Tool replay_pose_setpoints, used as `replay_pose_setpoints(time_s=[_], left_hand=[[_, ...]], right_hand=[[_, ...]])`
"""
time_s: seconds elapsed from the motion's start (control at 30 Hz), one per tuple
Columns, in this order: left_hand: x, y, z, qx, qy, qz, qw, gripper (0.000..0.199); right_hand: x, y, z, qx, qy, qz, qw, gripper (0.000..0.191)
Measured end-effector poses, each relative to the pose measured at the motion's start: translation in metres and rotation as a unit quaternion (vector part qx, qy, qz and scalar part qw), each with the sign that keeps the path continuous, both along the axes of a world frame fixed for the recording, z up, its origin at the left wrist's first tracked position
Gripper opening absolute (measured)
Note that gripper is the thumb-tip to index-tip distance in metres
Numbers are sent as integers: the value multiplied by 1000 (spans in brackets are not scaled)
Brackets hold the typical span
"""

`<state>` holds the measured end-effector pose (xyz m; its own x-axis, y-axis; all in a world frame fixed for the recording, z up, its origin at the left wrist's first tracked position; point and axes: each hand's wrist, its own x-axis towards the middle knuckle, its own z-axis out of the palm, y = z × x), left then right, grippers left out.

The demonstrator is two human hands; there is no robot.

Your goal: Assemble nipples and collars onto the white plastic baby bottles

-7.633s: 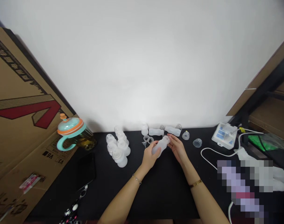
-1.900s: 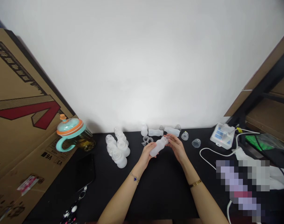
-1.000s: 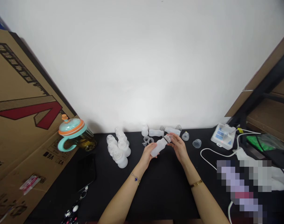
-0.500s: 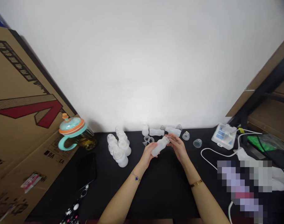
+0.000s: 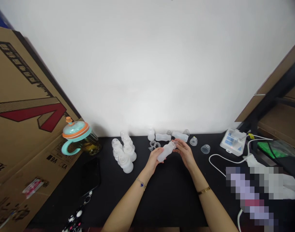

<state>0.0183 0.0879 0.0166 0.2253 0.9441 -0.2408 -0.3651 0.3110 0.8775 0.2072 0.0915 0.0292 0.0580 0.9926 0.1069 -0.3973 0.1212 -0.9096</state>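
Tabletop (image 5: 176, 203) black, backed by white wall (image 5: 147, 64), cardboard box (image 5: 24, 93) at your left. Your left hand (image 5: 152, 159) wraps tilted frosted bottle (image 5: 166, 152) over tabletop; your right hand (image 5: 185, 152) grips its mouth end.

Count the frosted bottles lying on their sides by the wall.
2: the left bottle lies beyond the held bottle; the right bottle lies beyond the right hand. Others may be hidden.

Forearms (image 5: 129, 199) slanting inward, left hand (image 5: 154, 159) curled in a grip, right hand (image 5: 185, 154) close, fingers (image 5: 179, 142) bent
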Motion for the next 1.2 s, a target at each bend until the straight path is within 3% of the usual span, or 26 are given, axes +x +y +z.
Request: replay_pose_setpoints(time_s=[1.2], left_hand=[[-3, -4, 10, 58, 62, -1, 996, 52]], right_hand=[[2, 1, -1, -10, -34, -9, 999, 45]])
